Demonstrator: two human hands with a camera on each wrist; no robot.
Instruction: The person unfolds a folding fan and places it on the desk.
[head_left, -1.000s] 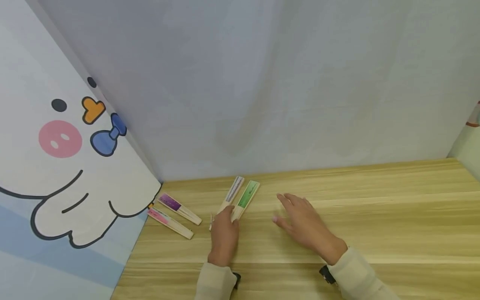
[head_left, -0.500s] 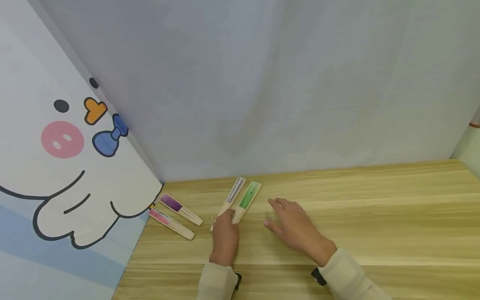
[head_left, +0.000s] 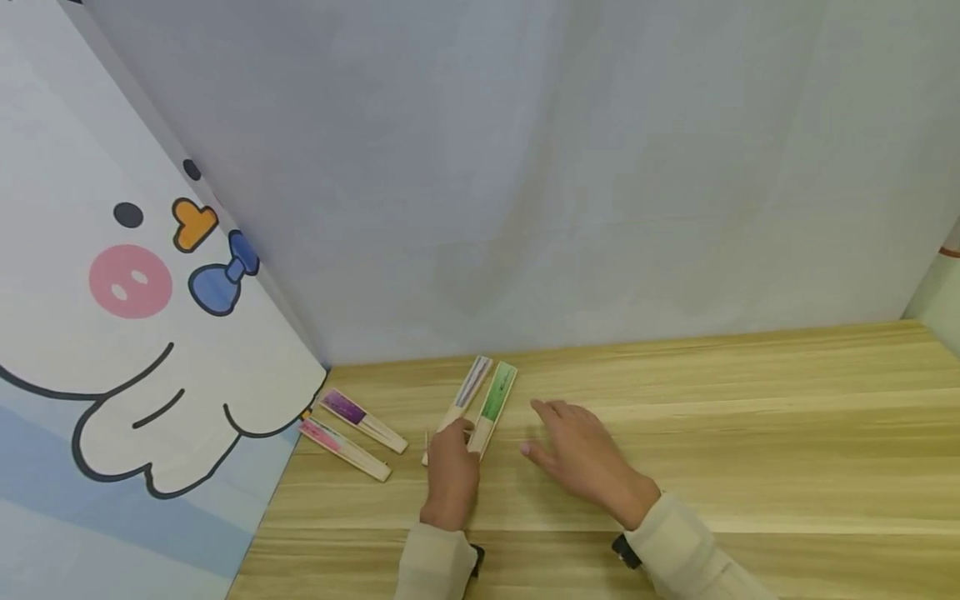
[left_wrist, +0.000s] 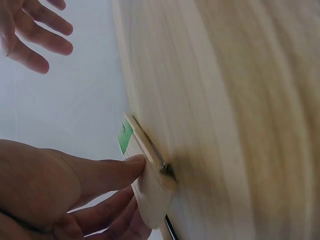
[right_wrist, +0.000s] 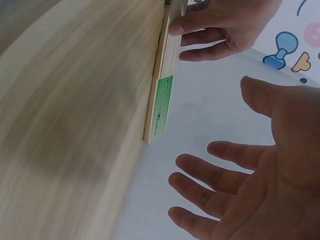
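Observation:
My left hand [head_left: 453,479] pinches the plain wooden end of a folded hand fan with a green panel [head_left: 498,392], thumb on its near side in the left wrist view. Close to the table, that green fan [left_wrist: 125,135] points away from me. Just left of it lies a folded fan with a grey-lilac panel [head_left: 472,383], its lower end partly hidden by my left hand. My right hand [head_left: 592,458] hovers to the right of the green fan, fingers spread and holding nothing; the right wrist view has its open palm facing the fan.
Further left on the wooden table [head_left: 735,433] lie two more folded fans, one purple [head_left: 363,419] and one pink [head_left: 343,448]. A pale grey curtain-like wall [head_left: 600,183] rises behind the table, and a cartoon-printed panel [head_left: 127,358] stands along the left side.
My right hand has come left, closer to the green fan. The green fan has turned slightly in my left hand, its far end swinging a little left and more upright.

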